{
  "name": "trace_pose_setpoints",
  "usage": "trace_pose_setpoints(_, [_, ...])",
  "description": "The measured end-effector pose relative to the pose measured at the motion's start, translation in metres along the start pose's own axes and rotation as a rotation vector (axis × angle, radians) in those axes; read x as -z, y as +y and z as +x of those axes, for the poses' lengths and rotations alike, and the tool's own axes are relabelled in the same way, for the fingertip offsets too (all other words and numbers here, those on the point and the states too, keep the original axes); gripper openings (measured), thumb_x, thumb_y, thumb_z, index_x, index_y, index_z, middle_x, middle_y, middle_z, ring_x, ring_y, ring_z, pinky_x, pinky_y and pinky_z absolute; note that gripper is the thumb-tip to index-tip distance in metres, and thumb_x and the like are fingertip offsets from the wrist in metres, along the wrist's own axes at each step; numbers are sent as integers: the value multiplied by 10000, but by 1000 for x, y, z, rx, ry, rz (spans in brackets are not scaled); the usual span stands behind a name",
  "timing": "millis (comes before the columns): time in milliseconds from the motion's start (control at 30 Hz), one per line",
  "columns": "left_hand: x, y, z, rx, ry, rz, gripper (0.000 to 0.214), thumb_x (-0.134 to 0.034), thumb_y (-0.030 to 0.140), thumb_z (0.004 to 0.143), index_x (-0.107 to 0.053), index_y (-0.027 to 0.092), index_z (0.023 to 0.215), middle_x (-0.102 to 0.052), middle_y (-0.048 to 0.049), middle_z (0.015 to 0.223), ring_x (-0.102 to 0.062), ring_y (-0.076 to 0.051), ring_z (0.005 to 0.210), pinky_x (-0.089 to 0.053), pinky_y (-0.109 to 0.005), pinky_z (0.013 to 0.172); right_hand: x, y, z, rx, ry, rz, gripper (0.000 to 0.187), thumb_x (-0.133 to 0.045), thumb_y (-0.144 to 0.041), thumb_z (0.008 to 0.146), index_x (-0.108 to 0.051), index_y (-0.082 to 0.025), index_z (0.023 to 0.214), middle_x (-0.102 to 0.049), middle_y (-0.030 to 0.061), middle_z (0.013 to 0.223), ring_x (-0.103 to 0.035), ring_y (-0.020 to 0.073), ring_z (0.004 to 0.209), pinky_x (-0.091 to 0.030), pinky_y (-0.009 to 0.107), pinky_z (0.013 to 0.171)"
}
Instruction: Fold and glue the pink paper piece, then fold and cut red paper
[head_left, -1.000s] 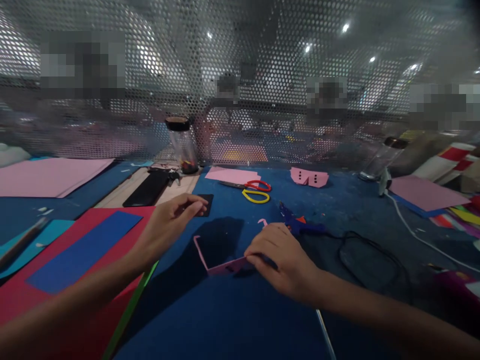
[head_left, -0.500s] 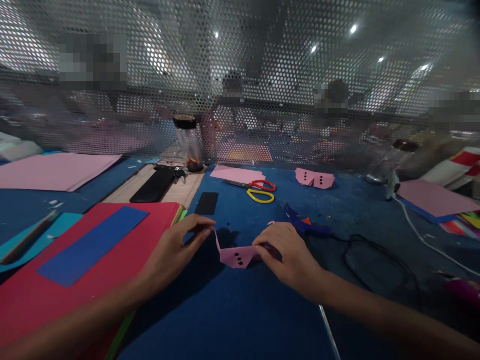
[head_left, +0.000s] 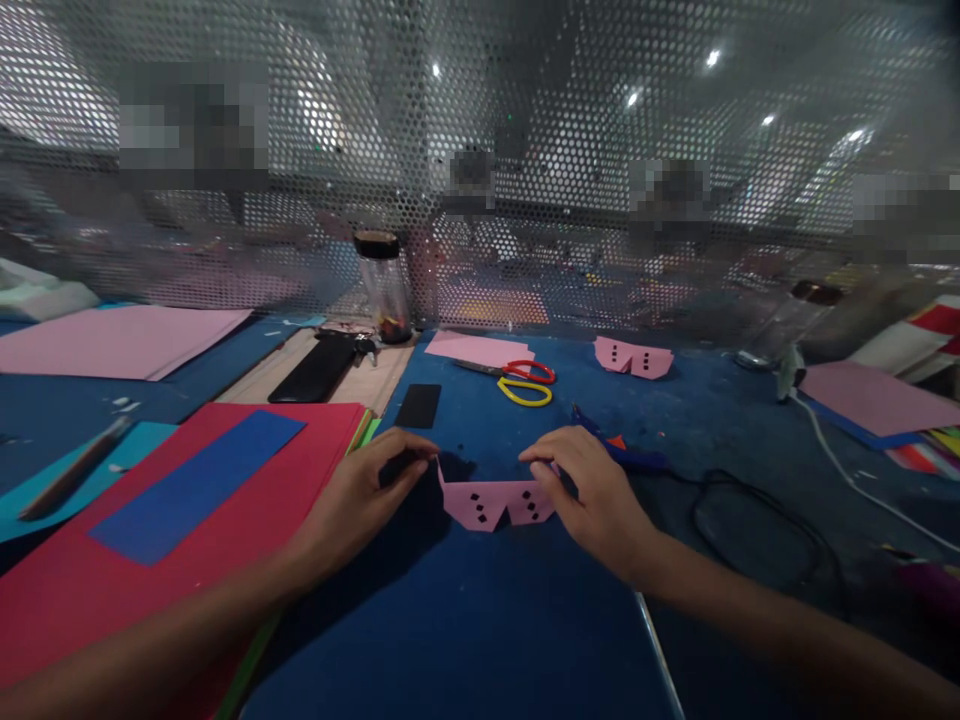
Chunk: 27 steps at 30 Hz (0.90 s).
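A small folded pink paper piece (head_left: 495, 503) with black dots stands on the blue sheet (head_left: 465, 620) in front of me. My left hand (head_left: 367, 495) pinches its left edge with thumb and fingertips. My right hand (head_left: 592, 495) holds its right edge, fingers curled over the top. A second pink folded piece with black dots (head_left: 634, 357) lies farther back on the blue surface.
Red and yellow scissors (head_left: 525, 381) lie on pink paper. A blue glue gun (head_left: 619, 452) with a black cable sits right of my hand. A red sheet with a blue strip (head_left: 195, 485) lies left. A black phone (head_left: 315, 367), a jar (head_left: 382, 285), a perforated metal screen behind.
My left hand came back from the small black square and took the pink piece's left edge. The piece was turned so its dotted face shows, and both hands now hold it upright.
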<state>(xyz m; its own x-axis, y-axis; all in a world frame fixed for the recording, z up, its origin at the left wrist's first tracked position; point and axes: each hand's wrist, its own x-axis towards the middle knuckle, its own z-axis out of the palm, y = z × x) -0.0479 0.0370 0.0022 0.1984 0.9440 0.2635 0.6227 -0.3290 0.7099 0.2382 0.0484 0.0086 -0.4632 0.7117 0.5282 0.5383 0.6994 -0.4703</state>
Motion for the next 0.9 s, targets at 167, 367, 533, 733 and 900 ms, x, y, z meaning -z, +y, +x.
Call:
trace_pose_setpoints(167, [-1,-6,1,17,47,8,188,-532,344,984,-684,246,1034,-716,-28,1036,-676,-226,986,-533,-352,843,13,8,8,-56,-32,-157,168,-494,-204,1025,-661,-210,1015,-685,52,1003,-631,216,959,-481,379,896])
trace_pose_setpoints(367, [-2,-4,1,-61,8,-24,191,-518,295,987,-701,242,1001,-702,-30,1004,-675,-202,945,-541,-329,813,19,13,10,-160,-129,-259,247,-442,-258,1052,-674,-212,981,-683,45,979,-675,192,861,-500,323,780])
trace_pose_setpoints(533, [-4,-5,1,-73,19,-10,165,-538,283,976,-683,243,1042,-698,-29,1021,-670,-201,964,-551,-341,834,13,14,7,-184,-178,-268,251,-433,-259,1054,-674,-218,995,-687,39,994,-678,188,860,-480,295,709])
trace_pose_setpoints(733, [-4,-5,0,-103,-10,-19,160,-534,273,984,-684,238,1026,-685,-31,1020,-663,-196,967,-546,-334,830,9,14,7,-163,-171,-189,228,-447,-213,1047,-670,-210,1000,-678,38,991,-667,178,882,-497,308,823])
trace_pose_setpoints(900, [-4,-6,-1,-129,-14,0,162,-535,271,987,-688,246,1035,-683,-30,1033,-664,-195,975,-549,-333,829,7,17,5,-142,-170,-154,216,-448,-215,1050,-659,-204,1004,-669,44,994,-658,184,904,-501,320,857])
